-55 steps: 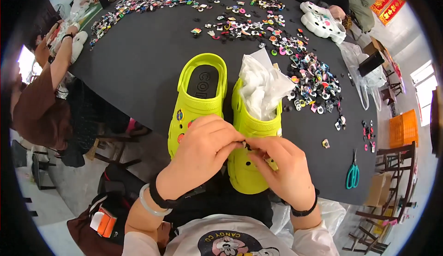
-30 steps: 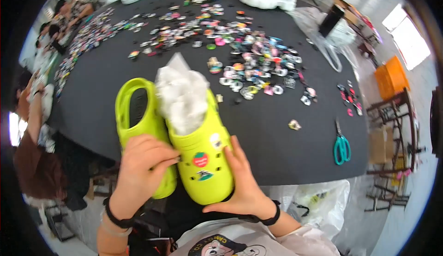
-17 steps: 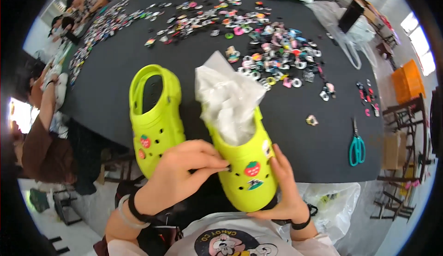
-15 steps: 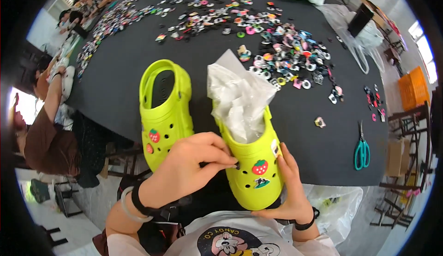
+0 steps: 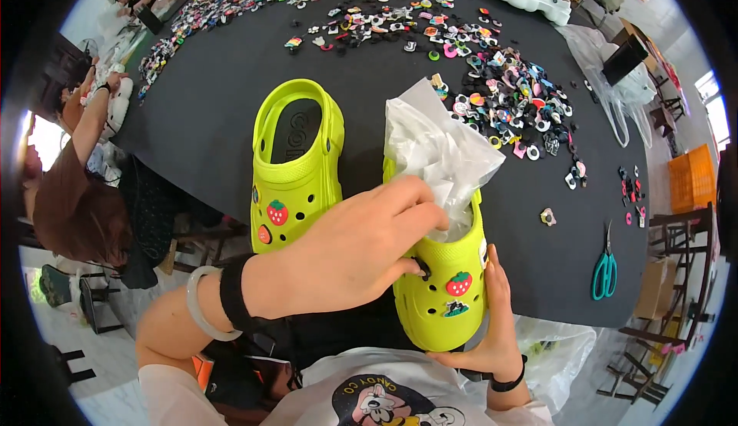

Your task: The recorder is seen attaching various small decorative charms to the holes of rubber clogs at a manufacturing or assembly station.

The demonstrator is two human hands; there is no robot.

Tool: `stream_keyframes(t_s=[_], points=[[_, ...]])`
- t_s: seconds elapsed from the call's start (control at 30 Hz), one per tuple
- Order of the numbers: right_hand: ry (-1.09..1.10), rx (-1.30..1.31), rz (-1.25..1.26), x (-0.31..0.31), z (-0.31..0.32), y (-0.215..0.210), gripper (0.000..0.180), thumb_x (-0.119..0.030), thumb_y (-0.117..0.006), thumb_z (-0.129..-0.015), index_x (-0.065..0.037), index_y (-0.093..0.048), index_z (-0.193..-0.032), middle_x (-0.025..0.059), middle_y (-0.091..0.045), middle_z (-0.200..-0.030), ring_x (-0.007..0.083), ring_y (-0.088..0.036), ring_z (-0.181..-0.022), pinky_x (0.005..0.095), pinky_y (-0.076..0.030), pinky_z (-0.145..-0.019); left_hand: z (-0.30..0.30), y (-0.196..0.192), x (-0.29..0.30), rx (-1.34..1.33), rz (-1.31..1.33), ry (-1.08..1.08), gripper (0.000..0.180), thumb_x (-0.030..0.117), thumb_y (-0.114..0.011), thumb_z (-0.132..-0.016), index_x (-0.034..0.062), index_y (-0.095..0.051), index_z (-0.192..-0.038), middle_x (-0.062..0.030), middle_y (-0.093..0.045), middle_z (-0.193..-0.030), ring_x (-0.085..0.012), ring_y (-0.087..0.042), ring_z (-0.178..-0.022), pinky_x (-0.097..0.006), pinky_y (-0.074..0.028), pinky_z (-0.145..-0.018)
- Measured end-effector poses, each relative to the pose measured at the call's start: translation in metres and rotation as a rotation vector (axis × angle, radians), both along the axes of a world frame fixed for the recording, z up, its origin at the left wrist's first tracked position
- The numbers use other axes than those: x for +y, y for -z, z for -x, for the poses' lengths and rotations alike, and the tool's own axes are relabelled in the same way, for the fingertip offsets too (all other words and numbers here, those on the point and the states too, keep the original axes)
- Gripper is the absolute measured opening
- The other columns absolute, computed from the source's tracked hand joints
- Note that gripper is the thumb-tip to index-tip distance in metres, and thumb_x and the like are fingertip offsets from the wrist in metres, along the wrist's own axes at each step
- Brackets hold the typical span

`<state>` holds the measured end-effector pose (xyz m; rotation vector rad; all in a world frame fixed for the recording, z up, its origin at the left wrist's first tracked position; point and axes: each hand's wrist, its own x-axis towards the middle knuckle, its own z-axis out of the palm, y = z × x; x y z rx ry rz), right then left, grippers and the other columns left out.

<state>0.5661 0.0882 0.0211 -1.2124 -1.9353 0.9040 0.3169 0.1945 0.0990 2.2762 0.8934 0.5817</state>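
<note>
Two lime clogs at the table's near edge — right clog (image 5: pixel 442 288) now tilted up, cupped by right hand (image 5: pixel 492 326); left hand (image 5: pixel 354 253) fingertips pinching a charm into its holes.

A workshop: charms (image 5: pixel 507 96) strewn across a shared black table (image 5: pixel 223 111).

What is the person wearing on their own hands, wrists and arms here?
Both hands are bare, no gloves. The left hand has a black wristband and a pale bangle behind it. The right hand has a thin black band. White short sleeves.
</note>
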Motion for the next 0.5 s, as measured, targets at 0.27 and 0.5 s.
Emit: stream_keyframes(t_s=[0.27, 0.5], points=[[0.002, -0.038, -0.027, 0.001, 0.001, 0.001, 0.124, -0.04, -0.092, -0.057, -0.002, -0.022, -0.152, 0.034, -0.024, -0.152, 0.0497, -0.026, -0.142, 0.0558, -0.024, -0.113, -0.007, 0.0, 0.014, 0.017, 0.181, 0.073, 0.034, 0.003, -0.075, -0.074, 0.0045, -0.053, -0.1, -0.0121, -0.056, -0.099, -0.0354, -0.059, -0.094, -0.042, -0.047, -0.075], [0.001, 0.025, 0.015, -0.003, -0.001, 0.01, 0.131, -0.04, -0.094, -0.054, -0.004, -0.018, -0.154, 0.0342, -0.021, -0.154, 0.0485, -0.025, -0.143, 0.0549, -0.024, -0.113, -0.011, -0.005, 0.018, 0.116, 0.164, 0.07, 0.035, 0.001, -0.073, -0.074, 0.0048, -0.053, -0.103, -0.0128, -0.056, -0.102, -0.0364, -0.059, -0.094, -0.043, -0.047, -0.073]])
